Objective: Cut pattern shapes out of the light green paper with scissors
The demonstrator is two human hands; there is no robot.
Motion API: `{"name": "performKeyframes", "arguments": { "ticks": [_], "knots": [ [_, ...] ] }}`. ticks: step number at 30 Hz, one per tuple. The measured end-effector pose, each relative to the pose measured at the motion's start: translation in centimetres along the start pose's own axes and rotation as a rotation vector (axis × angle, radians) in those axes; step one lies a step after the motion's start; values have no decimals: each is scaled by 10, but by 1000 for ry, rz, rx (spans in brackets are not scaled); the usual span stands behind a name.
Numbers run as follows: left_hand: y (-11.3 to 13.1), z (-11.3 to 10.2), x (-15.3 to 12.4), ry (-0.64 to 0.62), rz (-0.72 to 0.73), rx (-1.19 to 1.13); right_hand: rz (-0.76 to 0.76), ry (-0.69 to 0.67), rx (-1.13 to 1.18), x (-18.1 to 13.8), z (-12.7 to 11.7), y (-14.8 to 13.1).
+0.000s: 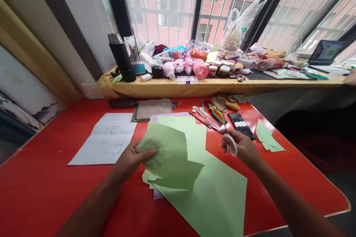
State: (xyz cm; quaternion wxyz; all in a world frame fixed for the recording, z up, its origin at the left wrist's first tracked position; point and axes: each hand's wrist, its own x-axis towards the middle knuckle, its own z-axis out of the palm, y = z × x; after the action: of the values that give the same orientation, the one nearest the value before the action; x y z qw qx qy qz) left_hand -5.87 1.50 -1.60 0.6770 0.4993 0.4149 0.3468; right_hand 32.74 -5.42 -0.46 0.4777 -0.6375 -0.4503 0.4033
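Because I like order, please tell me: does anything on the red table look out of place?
Mildly, the green scraps: irregular pieces lying loose right of the phone, apart from the green sheets. Nothing looks spilled.

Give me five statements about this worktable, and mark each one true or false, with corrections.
1. The left hand holds a piece of green paper. True.
2. The right hand holds a paintbrush. False: the right hand holds white-handled scissors.
3. The black phone lies on the red table. True.
4. The black thermos lies on the red table. False: the black thermos stands on the ledge by the window.
5. The pliers have handles in yellow and green. True.
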Motion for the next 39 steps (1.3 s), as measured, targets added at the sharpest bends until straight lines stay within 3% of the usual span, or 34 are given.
{"name": "performKeyframes", "arguments": {
  "ticks": [4, 7, 9, 16, 22, 25, 28, 33, 39],
  "knots": [
    [1, 2, 1, -9, -9, 28, -61, -417, 110, 6, 51, -11],
    [4, 6, 3, -9, -59, 94, -22, -580, 127, 8, 75, -15],
    [6, 9, 3, -34, -74, 99, 5, -589, 111, 9, 85, -16],
    [5, 14, 4, -61, -87, 24, 74, -575, 118, 11, 108, -6],
    [2, 18, 11, 95, -44, 48, 37, -467, 160, 9, 121, 0],
    [0, 17, 14, 125, 7, -86, -1, -379, 191, 10, 122, -1],
    [-1, 13, 16, 33, 27, -309, -48, -250, 233, 15, 120, -3],
    [-7, 14, 16, -111, -49, -452, -92, -41, 282, 22, 116, 0],
    [-18, 31, 15, 15, -184, -359, -95, -11, 287, 14, 119, 2]
  ]
}}
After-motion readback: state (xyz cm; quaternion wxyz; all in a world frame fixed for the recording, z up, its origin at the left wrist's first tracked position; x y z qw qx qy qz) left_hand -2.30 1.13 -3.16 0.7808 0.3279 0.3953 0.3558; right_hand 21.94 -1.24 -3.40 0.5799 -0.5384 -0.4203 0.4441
